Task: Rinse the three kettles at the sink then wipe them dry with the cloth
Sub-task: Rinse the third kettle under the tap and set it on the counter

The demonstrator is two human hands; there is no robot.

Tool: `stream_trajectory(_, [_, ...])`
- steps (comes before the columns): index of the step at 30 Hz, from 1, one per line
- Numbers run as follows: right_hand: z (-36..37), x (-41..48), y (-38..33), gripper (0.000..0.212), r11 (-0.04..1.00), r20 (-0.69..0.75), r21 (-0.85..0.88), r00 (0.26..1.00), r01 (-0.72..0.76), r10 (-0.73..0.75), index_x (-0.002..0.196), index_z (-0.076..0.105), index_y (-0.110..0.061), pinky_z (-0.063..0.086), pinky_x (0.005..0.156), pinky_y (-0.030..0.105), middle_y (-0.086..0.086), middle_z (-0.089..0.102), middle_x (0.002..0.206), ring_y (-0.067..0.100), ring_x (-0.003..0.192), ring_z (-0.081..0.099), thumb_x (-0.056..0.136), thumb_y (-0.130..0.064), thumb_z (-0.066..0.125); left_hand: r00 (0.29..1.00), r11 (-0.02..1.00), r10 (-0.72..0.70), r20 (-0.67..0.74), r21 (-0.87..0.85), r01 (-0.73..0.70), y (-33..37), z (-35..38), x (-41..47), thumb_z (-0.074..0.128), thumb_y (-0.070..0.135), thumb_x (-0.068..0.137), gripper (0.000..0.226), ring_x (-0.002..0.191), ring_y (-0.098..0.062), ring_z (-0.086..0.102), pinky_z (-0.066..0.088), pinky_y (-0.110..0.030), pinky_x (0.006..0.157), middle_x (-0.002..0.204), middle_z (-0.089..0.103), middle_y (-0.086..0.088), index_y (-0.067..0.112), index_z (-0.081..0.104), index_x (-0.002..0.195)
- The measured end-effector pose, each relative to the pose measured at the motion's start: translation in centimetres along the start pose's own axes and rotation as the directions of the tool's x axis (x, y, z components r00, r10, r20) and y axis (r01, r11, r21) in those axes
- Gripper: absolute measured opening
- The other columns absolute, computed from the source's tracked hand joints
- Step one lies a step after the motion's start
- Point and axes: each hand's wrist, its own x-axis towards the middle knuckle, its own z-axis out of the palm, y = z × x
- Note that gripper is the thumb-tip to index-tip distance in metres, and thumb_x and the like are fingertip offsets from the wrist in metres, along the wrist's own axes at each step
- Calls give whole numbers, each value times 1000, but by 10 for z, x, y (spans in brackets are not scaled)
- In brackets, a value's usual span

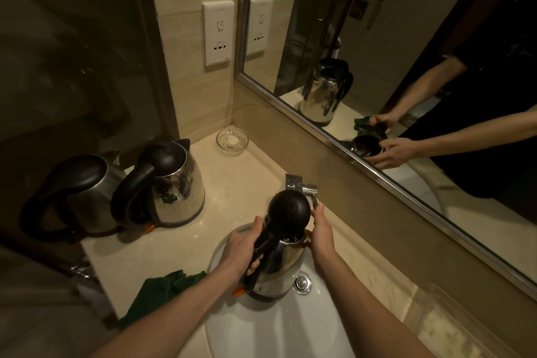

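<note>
Item 1, kettle in hand [283, 267]: over the sink [276, 325], held upright or slightly tilted; base hangs above the basin near the drain plug [302, 284]. Black lid [289, 212] stands open and blocks my view into the body, so water level inside not seen.

L hand [238, 250]: fingers curled tight round the black handle [261, 253], firm grip. Fingertips partly hidden under the handle.

R hand [321, 237]: set at the kettle's far side by the rim, thumb at the rim, fingers running up toward the tap [302, 187]. Palm side faces away from me; cannot tell whether it grips, presses flat or reaches the tap lever. Tap mostly hidden behind the lid; no stream made out.

Items 2 & 3: dark-topped kettle [84, 197] and steel kettle [177, 186] stand just beside each other on the counter [162, 250], left of the sink, lids down. Light dim, surfaces hard to judge wet or dry.

Green cloth [162, 291]: crumpled on counter at sink's left edge, partly covered by my L forearm.

Misc: glass dish [232, 139] in the corner, contents unclear; wall socket [218, 33]; mirror [406, 52] cut off at frame's right.
</note>
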Motion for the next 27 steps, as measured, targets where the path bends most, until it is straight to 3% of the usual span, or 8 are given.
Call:
stream_trajectory(4, [-1,-25,7,93,998,28,-21,998,-54,55,143,44,-22,35,109,50,12,45,145,31,133,42,76,-84,26,1000,1000,-8,-9,18,8,-8,-3,-9,46,67,91,65,37,-17,42,34,-25,40,49,49,-5,7,61,71])
stream_trajectory(7, [-9,-44,4,73,997,62,-7,995,-81,81,140,45,-17,39,102,40,5,52,129,33,130,45,92,-68,24,1000,1000,-11,-22,27,12,-14,-5,-20,46,68,91,67,37,-17,43,35,-25,41,50,50,-7,7,61,66])
stream_trajectory(10, [-16,-61,0,61,999,123,-17,991,-50,52,134,51,-20,39,101,40,7,54,124,28,123,49,97,-59,24,1000,999,-21,-21,24,21,-17,-6,-31,46,68,91,68,37,-17,43,36,-25,41,49,50,-8,9,60,61])
stream_trajectory(13, [-14,-78,-3,45,998,151,-64,988,30,-20,110,61,-30,46,81,27,-6,60,109,13,103,54,95,-58,28,1000,1000,-26,-3,13,26,-17,-8,-43,45,69,91,68,38,-17,44,36,-24,41,49,51,-6,9,60,61])
stream_trajectory(15, [-11,-85,-1,61,992,161,-103,985,75,-57,121,59,-19,47,72,22,0,62,114,9,99,56,87,-65,36,1000,1000,-25,0,4,25,-16,-10,-51,45,68,91,69,37,-16,44,36,-24,40,48,51,-6,8,60,61])
stream_trajectory(20, [-6,-95,3,63,984,71,-163,996,69,-58,133,48,-10,56,68,31,8,59,118,16,96,58,93,-57,43,1000,1000,-12,-21,-17,12,-13,-20,-70,45,65,94,68,37,-16,43,36,-22,38,47,51,-5,9,59,59])
stream_trajectory(24, [5,-107,4,49,974,49,-201,994,102,-94,123,55,-7,51,51,17,9,63,110,13,88,60,99,-47,40,1000,999,8,-28,-41,-9,-11,-32,-81,46,66,93,65,40,-17,44,36,-21,40,49,51,-5,10,60,62])
stream_trajectory(27, [21,-114,1,49,967,49,-220,992,126,-118,117,59,-9,56,57,25,11,65,106,22,93,63,98,-49,40,999,998,12,-51,-58,-15,-10,-44,-88,46,66,92,65,39,-16,45,37,-21,40,50,50,-5,10,59,63])
